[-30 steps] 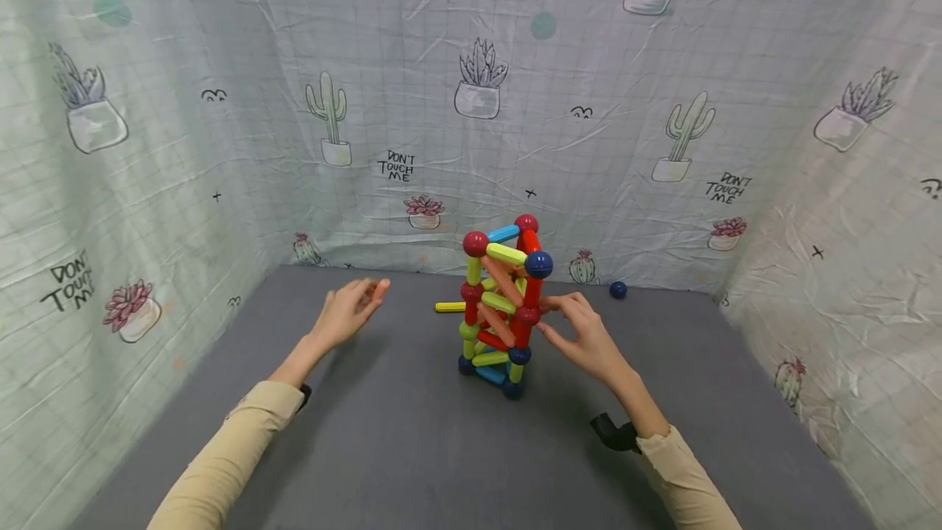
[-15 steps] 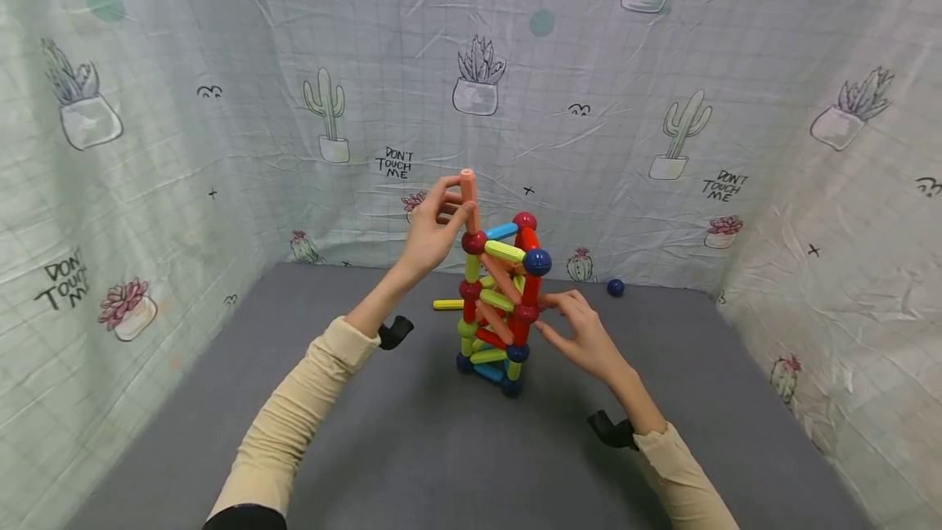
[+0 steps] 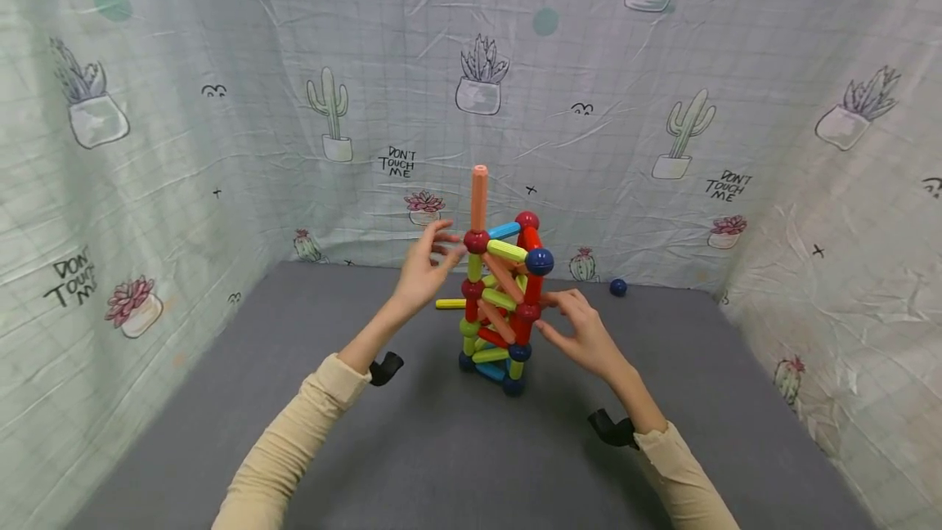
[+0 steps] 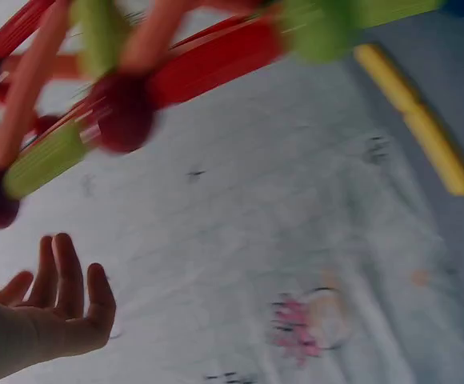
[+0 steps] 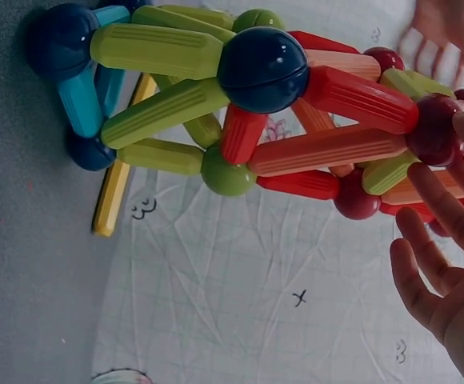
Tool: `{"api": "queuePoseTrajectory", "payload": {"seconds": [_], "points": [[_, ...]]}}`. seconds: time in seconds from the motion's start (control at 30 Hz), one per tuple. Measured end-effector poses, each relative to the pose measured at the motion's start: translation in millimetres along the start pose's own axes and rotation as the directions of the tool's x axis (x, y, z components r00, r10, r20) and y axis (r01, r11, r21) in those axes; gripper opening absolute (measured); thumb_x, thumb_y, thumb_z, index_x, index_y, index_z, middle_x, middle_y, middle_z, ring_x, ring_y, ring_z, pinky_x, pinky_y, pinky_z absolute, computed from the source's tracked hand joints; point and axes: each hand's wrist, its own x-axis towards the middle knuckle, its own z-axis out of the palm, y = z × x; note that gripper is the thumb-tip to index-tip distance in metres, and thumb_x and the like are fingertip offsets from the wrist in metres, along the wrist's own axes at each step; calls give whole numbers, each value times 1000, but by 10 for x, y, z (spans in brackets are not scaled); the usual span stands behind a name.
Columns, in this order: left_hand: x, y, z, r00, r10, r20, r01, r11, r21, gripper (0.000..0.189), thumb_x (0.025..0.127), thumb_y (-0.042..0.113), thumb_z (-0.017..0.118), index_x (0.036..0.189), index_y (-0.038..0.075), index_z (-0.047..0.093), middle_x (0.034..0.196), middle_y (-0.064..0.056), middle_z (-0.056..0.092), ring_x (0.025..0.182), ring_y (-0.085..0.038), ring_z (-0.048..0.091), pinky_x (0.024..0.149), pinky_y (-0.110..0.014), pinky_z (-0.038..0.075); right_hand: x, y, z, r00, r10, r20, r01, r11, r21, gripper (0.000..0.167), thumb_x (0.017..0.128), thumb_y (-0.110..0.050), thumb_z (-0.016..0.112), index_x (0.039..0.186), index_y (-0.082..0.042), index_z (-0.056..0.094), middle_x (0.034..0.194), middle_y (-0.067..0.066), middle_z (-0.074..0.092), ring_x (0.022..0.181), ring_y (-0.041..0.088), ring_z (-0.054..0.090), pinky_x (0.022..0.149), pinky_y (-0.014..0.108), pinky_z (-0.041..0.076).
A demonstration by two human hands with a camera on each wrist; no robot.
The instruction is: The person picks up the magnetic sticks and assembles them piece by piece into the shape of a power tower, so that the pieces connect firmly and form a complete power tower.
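Observation:
A tower of magnetic building sticks and balls (image 3: 500, 298) stands upright in the middle of the table in the head view. One orange stick (image 3: 479, 199) rises vertically from the red ball (image 3: 476, 241) at its top left corner. Just left of that ball is my left hand (image 3: 427, 264), fingers loosely bent and holding nothing; the left wrist view shows the hand (image 4: 60, 308) apart from the tower. On the tower's right side, my right hand (image 3: 586, 338) pinches a red ball (image 5: 438, 130) partway up between thumb and index finger, with the other fingers spread.
Behind the tower a yellow stick (image 3: 450, 303) lies on the grey table (image 3: 412, 464); the left wrist view suggests two yellow pieces (image 4: 416, 120) end to end. A loose blue ball (image 3: 618, 288) lies at the back right. A patterned cloth (image 3: 589, 64) surrounds the table.
My left hand brought an orange stick from the left to the tower's top left ball, let go, and moved slightly down. The stick now stands there. My right hand has kept its place.

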Motion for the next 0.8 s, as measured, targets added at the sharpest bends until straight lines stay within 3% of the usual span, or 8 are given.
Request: {"api": "queuePoseTrajectory", "payload": {"seconds": [0.1,0.2,0.3,0.43,0.53,0.67,0.73,0.8], "points": [[-193,-230,123,999,15,52,-21,995,100,37,87,21,57,119,5,53,106,-14,63,89,-25,60,72,-36,49,-2,-11,20,1000,12,-5,-12,1000,15,38,74,-6,69,110,-5,56,99,7,62,89,22,50,71,29,46],[-238,-358,226,995,60,76,-70,988,136,30,86,20,58,112,5,60,105,-11,64,89,-22,60,74,-36,49,-7,-28,29,1000,20,-23,-20,999,26,37,73,-5,70,108,-5,57,97,7,62,88,25,51,70,29,46],[-181,-430,294,994,71,86,-80,991,103,29,87,17,57,113,4,60,108,-12,63,91,-23,60,78,-37,48,-34,-75,40,999,13,-48,-13,1000,13,37,71,-5,71,106,-5,58,95,7,62,88,21,51,69,29,46],[-39,-505,432,982,-5,188,1,1000,19,32,91,18,51,120,6,55,118,-12,58,100,-25,59,82,-38,48,-90,-219,53,996,-7,-94,2,999,-50,34,70,-5,72,102,-4,60,94,7,63,87,16,48,70,29,45],[82,-533,552,959,-48,279,60,998,-32,35,93,20,46,125,9,52,123,-11,56,106,-27,56,85,-39,47,-107,-348,86,991,-16,-135,2,995,-104,32,70,-5,72,100,-4,62,93,6,63,85,16,47,68,29,44],[239,-554,693,924,-22,383,61,994,-90,36,94,21,42,128,9,49,120,-13,58,103,-27,57,88,-39,46,-103,-445,126,983,-22,-180,-6,988,-154,31,70,-6,73,99,-5,64,92,5,64,84,16,49,67,29,46],[289,-574,735,918,-13,395,61,992,-108,37,94,22,43,128,8,49,117,-14,59,100,-27,58,87,-38,47,-101,-460,127,983,-22,-184,-9,986,-166,31,71,-8,73,100,-6,65,93,5,65,85,16,50,69,29,46],[309,-610,749,925,-25,379,73,991,-113,36,94,22,44,126,8,50,114,-15,60,96,-26,60,83,-37,48,-116,-448,109,983,-30,-181,-3,984,-177,30,73,-10,72,102,-8,65,94,4,65,85,16,49,68,27,46]]}}
